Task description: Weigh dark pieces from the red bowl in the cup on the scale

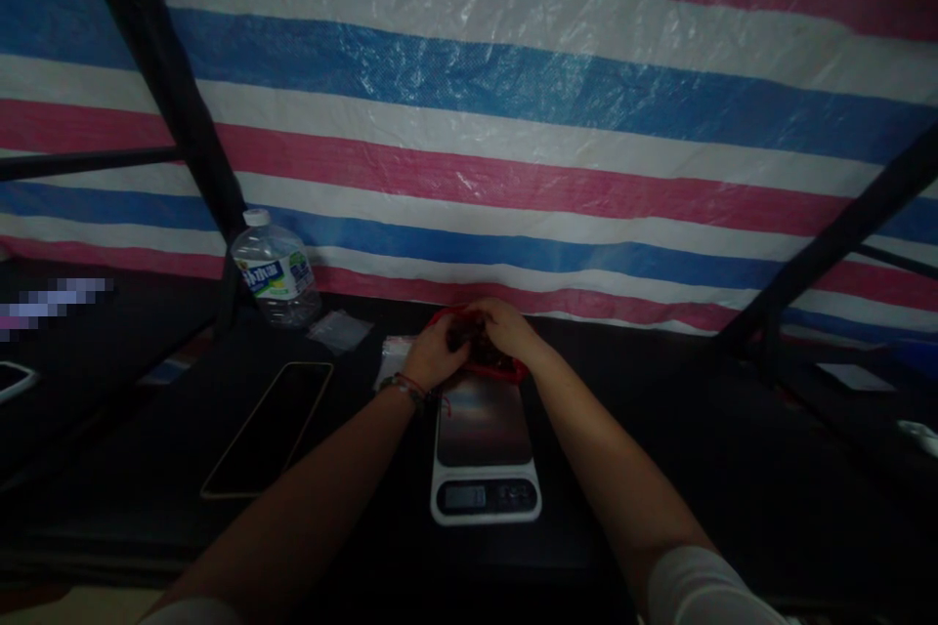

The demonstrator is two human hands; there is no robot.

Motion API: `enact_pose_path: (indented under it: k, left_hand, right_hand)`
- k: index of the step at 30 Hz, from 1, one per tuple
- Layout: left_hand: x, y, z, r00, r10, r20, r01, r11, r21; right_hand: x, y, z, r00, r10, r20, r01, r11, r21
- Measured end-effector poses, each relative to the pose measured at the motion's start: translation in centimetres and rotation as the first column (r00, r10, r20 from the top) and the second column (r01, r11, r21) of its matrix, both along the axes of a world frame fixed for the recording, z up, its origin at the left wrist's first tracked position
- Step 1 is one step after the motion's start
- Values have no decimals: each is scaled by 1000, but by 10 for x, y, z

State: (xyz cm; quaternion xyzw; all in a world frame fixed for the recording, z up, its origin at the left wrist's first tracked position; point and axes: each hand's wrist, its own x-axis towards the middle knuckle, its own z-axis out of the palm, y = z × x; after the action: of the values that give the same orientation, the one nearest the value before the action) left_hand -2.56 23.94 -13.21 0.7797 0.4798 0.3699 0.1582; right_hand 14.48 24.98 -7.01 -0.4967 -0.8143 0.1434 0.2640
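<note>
Both my hands reach into a red tray (505,373) holding dark, small pieces (480,347) that I cannot make out in the dim light. From the left, my left hand (434,352) dips in with its thumb toward the middle and its fingers curled among the pieces. Opposite it, my right hand (507,327) bends over the far right rim, fingers bent inward and partly hidden. What either hand pinches is hidden. Just in front of the tray lies a white kitchen scale (485,498) with a metal plate; the tray's near edge reaches its far end.
A clear plastic bottle (275,273) stands at the back left, with clear plastic bags (341,330) beside it. A dark phone (271,430) lies left of my left forearm. Black frame posts (165,88) slant on both sides before a striped tarp (513,156). White paper (854,377) lies far right.
</note>
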Motion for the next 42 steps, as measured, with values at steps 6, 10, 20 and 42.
enact_pose_path:
  k: [6,10,20,42]
  left_hand:
    - [-1,0,-2,987,105,121,-109,993,32]
    - [-1,1,-3,992,72,107,-76,997,29]
    - [-2,6,-5,999,-40,-25,43,991,129]
    - [6,21,-7,994,-108,-15,108,993,50]
  right_hand:
    - [4,-5,-7,941,-15,338,63,989,-133]
    - [1,-4,-21,927,67,370,-6,986,-164]
    - [7,9,-20,951,-61,303,88,993,-75]
    - [0,16,-23,969,-32,-246,18,998,-57]
